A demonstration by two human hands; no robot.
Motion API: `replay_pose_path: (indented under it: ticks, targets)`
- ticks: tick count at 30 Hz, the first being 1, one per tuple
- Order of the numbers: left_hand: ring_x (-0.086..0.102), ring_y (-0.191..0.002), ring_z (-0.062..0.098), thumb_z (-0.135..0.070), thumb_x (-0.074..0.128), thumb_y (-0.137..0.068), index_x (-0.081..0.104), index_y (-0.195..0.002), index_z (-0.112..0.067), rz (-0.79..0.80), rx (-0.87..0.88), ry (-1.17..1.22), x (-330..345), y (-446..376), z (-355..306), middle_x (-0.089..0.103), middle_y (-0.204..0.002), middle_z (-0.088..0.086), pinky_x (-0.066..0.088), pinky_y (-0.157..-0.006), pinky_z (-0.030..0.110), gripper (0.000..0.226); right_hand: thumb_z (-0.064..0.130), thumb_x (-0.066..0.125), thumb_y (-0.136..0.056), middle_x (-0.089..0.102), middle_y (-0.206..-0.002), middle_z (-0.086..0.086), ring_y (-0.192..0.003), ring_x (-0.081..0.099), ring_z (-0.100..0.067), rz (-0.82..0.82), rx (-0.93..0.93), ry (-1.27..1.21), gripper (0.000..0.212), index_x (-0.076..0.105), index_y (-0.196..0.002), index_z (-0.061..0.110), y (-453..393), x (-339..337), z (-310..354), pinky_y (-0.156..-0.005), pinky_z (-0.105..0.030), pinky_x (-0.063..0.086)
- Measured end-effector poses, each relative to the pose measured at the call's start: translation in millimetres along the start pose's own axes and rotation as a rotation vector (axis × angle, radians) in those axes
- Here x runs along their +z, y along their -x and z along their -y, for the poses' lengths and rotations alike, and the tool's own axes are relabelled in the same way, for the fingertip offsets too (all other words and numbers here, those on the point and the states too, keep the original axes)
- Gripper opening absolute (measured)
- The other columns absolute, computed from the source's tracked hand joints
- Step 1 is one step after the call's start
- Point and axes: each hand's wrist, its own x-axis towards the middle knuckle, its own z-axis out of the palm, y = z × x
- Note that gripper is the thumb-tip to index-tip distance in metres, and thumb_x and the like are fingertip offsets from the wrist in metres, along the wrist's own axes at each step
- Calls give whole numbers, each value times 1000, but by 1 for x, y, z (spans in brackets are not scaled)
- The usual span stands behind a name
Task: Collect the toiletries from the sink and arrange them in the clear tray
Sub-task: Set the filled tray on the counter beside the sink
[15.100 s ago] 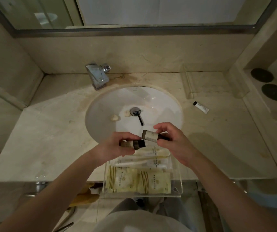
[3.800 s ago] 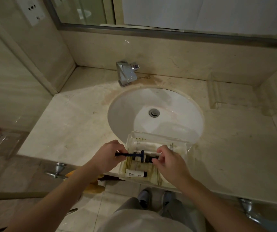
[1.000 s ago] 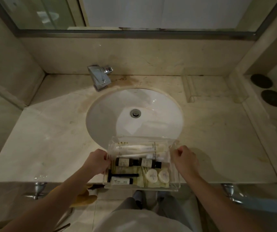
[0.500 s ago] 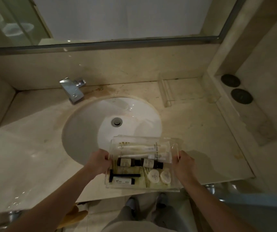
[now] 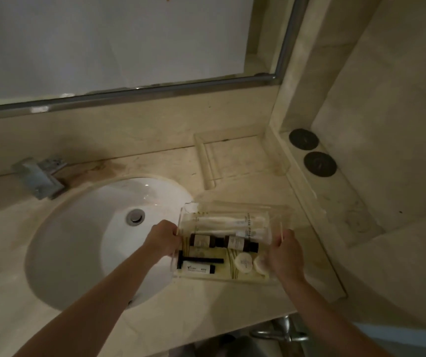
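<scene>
The clear tray (image 5: 232, 278) is now held over the surface (image 5: 206, 305) to the right of the sink (image 5: 83, 240); half a second ago it sat further left, overlapping the front of the basin. The left hand (image 5: 161, 239) grips the tray's left wall, fingers curled on the edge. The right hand (image 5: 285, 256) grips the right wall likewise.

Contents observed in the tray: long white packets (image 5: 222, 222) at the far side, two brown bottles (image 5: 223, 242) end to end in the middle, a black razor (image 5: 199, 260) and a small white tube (image 5: 197, 268) at the near left, two round soaps (image 5: 243, 262) at the near right.

The basin shows only its drain (image 5: 135, 217); no toiletries remain in it.

Judgement: collection and arrangement appear complete. The rightward shift suggests the tray is being carried toward a resting place, possibly beside the empty clear holder (image 5: 208, 163) at the back. Whether the tray touches the surface cannot be determined.
</scene>
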Motion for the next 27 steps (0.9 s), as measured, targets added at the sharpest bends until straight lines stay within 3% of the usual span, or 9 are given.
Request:
replay_pose_path:
  ticks: [5,14,27]
  targets:
    - [73,-69,30,1,54,-84,67,-77,-2,13,-22,16,14,-31,-38,73,-80,19,62,-73,42,15,16,41,-98,60,-98,-17,-84,57,-30,9,61,-52,19,54,-106,5,-33,-8,-9,-63,-31,37]
    - [73,-73,31,-2,53,-86,67,-86,2,11,-6,-12,21,-68,-81,72,-85,19,61,-75,42,14,17,43,-97,62,-98,-19,-88,59,-34,-18,114,-122,19,56,-101,4,-71,-8,-9,-69,-34,43]
    - [73,-68,26,-7,48,-88,68,-82,1,-69,-33,-126,3,-77,-55,74,-77,16,61,-73,40,22,18,44,-97,61,-92,-16,-83,58,-31,45,44,-132,14,53,-89,11,-69,8,14,-66,-33,40]
